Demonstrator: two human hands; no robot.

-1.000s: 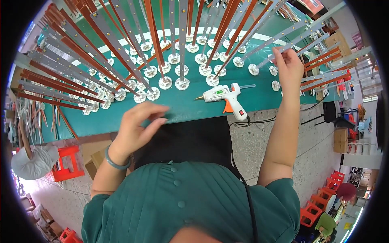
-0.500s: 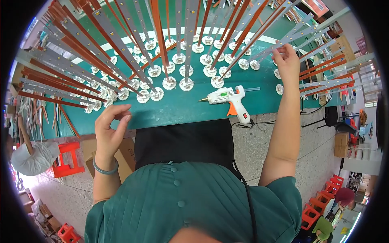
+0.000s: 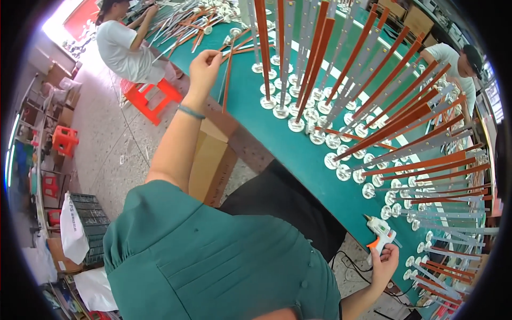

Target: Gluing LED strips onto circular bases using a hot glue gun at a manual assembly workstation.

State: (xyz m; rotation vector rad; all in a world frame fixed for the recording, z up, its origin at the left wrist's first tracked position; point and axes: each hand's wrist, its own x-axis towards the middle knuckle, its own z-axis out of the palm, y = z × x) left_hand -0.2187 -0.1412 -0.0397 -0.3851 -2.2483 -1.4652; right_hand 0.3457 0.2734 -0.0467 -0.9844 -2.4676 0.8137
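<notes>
My left hand [image 3: 205, 63] reaches far out over the green table [image 3: 256, 120], fingers closed around a thin orange strip [image 3: 227, 82] that hangs down over the table's edge. My right hand [image 3: 384, 262] is low at the near edge, gripping the handle of a white and orange glue gun [image 3: 381, 232] that rests on the table. Between the hands stand several orange and grey strips [image 3: 320, 69], upright on round white bases [image 3: 296, 124].
A cardboard box [image 3: 212, 160] sits under the table beside my knee, and a black cloth [image 3: 277, 198] lies on my lap. A person in white [image 3: 121, 47] sits on a red stool [image 3: 150, 96] at far left. Another person [image 3: 452, 57] works across the table.
The view has swung left. My left hand went from my lap out to the table and closed on an orange strip. My right hand dropped from the upright strips to the glue gun.
</notes>
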